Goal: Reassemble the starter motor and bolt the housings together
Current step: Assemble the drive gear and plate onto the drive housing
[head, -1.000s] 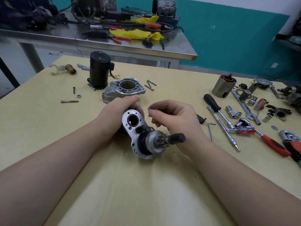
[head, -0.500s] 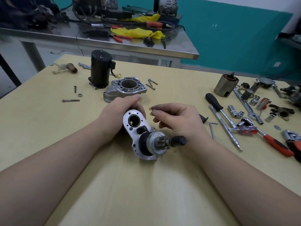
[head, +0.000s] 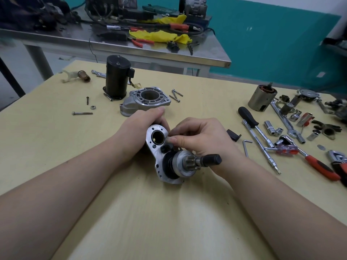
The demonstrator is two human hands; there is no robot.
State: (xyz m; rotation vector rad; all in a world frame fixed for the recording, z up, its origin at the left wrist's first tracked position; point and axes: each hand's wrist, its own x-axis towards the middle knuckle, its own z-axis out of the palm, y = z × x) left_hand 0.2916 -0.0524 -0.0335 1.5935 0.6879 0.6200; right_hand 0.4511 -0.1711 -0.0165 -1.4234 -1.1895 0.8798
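In the middle of the yellow table, my left hand (head: 144, 126) grips the back of the starter motor assembly (head: 169, 158), whose silver face plate has a round brass-lined hole and a pinion gear with a black shaft pointing right. My right hand (head: 199, 136) pinches a small part at the plate's edge, just right of the hole; the part is mostly hidden by my fingertips. A loose grey aluminium nose housing (head: 145, 101) lies behind my hands. The black motor cylinder (head: 116, 77) stands upright beside it.
Loose bolts (head: 176, 95), a long bolt (head: 82, 113) and a nut (head: 93, 107) lie near the housing. At the right are a field coil can (head: 262, 98), a screwdriver (head: 249, 117), sockets, an Allen key (head: 245, 147) and a red-handled ratchet (head: 315, 162). A cluttered steel bench (head: 131, 47) stands behind.
My right hand has moved left and down from above the assembly until its fingertips meet the face plate beside the hole. The left hand keeps the same grip.
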